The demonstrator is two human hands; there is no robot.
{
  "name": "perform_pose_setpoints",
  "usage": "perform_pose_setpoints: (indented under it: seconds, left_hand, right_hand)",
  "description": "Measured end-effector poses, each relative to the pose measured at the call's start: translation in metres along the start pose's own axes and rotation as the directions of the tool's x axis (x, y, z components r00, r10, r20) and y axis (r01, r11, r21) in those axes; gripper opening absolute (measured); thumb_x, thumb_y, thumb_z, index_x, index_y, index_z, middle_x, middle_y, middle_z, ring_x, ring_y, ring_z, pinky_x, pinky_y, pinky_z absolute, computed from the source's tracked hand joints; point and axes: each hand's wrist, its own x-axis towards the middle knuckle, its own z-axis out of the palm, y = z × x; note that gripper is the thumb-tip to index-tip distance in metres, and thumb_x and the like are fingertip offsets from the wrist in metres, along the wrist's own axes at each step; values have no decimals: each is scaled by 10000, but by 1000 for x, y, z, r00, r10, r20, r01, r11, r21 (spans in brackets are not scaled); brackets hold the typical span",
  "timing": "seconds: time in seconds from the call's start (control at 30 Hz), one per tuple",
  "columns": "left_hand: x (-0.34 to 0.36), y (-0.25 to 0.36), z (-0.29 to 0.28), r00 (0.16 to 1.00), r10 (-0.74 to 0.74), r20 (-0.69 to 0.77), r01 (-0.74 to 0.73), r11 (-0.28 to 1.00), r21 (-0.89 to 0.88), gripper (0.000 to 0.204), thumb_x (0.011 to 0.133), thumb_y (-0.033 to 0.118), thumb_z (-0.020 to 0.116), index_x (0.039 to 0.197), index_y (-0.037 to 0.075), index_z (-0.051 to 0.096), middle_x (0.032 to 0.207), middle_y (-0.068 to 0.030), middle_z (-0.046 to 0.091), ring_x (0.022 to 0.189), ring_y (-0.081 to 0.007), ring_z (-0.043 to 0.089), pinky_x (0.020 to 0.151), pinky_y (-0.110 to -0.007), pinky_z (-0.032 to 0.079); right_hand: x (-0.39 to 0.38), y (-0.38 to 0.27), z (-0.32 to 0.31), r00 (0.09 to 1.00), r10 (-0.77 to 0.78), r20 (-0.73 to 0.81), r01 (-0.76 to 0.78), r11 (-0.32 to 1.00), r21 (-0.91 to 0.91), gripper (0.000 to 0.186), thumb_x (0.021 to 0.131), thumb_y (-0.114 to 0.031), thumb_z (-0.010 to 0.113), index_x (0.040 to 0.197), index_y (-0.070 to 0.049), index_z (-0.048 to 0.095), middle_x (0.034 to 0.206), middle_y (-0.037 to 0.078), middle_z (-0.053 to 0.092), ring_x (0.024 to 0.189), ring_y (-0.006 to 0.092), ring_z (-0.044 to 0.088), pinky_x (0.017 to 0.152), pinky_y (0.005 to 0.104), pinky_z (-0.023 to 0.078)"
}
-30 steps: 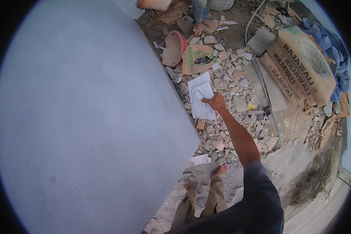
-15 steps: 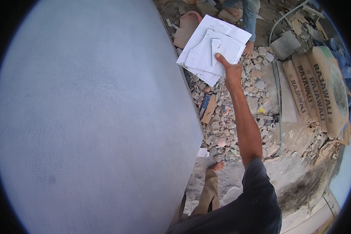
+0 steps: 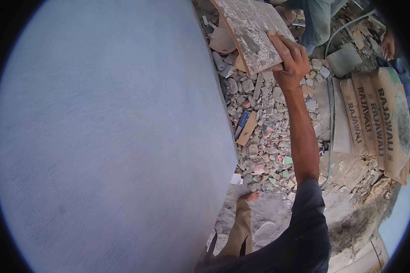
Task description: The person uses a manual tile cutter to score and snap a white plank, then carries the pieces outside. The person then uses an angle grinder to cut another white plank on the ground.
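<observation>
My right hand [image 3: 292,61] reaches forward and grips the near right corner of a tile [image 3: 253,34]. The tile's rough back, crusted with grey mortar, faces up, and its left edge shows reddish-brown. My fingers lie across that back, while the thumb is mostly hidden at the lower edge. It is tilted above the broken stones, and its far part runs out of the top of the picture. My left hand is not in view.
A large pale flat surface [image 3: 109,136] fills the left side. Rubble [image 3: 271,154] covers the ground, with a brown strip [image 3: 247,128] on it. Stacked brown sacks [image 3: 381,118] and a hose [image 3: 331,132] lie right. Another person's leg [image 3: 316,25] and hand [image 3: 388,45] are near.
The white tile face and loose white pieces on it are out of sight; a mortar-covered back now faces up. My right hand has turned over, fingers on top instead of thumb.
</observation>
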Motion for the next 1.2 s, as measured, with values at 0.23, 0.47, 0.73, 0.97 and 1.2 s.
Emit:
perform_pose_setpoints:
  seconds: [0.23, 0.47, 0.73, 0.97, 1.2]
  left_hand:
    - [-7, 8, 5, 1000, 9, 9, -9, 1000, -12, 870, 920, 478, 554, 1587, 108, 137, 1620, -245, 146, 1546, -469, 23, 1196, -689, 116]
    - [-3, 7, -5, 1000, 15, -9, -15, 1000, -11, 884, 917, 486, 566, 1592, 114, 134, 1621, -251, 142, 1546, -479, 9, 1191, -698, 98]
    - [-13, 11, -32, 997, 12, -82, -15, 999, -42, 901, 913, 495, 580, 1598, 120, 131, 1623, -258, 136, 1546, -491, -8, 1186, -709, 78]
    - [-7, 16, -74, 985, 14, -172, -26, 997, -68, 915, 910, 503, 593, 1603, 126, 128, 1624, -264, 131, 1546, -501, -22, 1182, -718, 61]
    - [-22, 16, -74, 940, -15, -340, -47, 984, -172, 930, 907, 511, 605, 1608, 132, 126, 1625, -269, 127, 1545, -511, -36, 1177, -727, 43]
  right_hand:
    - [-313, 16, 37, 86, 404, 911, 28, 913, -408, 674, 905, -159, 654, 1536, -172, 416, 1614, 103, 392, 1467, 303, 411, 1256, 614, 106]
    - [-483, -92, -133, -428, 280, 859, -300, 853, -428, 344, 891, -289, 677, 1178, -100, 679, 1138, 153, 735, 1134, 348, 683, 1031, 506, 488]
    - [-498, -189, -307, -515, 422, 746, -533, 524, -665, 303, 875, -320, 652, 1095, -154, 775, 1080, 175, 750, 1057, 357, 712, 917, 473, 564]
    - [-487, -226, -362, -348, 531, 772, -744, 345, -573, 256, 874, -305, 648, 1033, -163, 789, 1002, 125, 770, 980, 332, 732, 876, 451, 569]
    - [-459, -227, -377, -259, 590, 765, -765, 358, -535, 308, 858, -322, 646, 1048, -126, 790, 1101, 192, 746, 1060, 390, 703, 940, 487, 553]
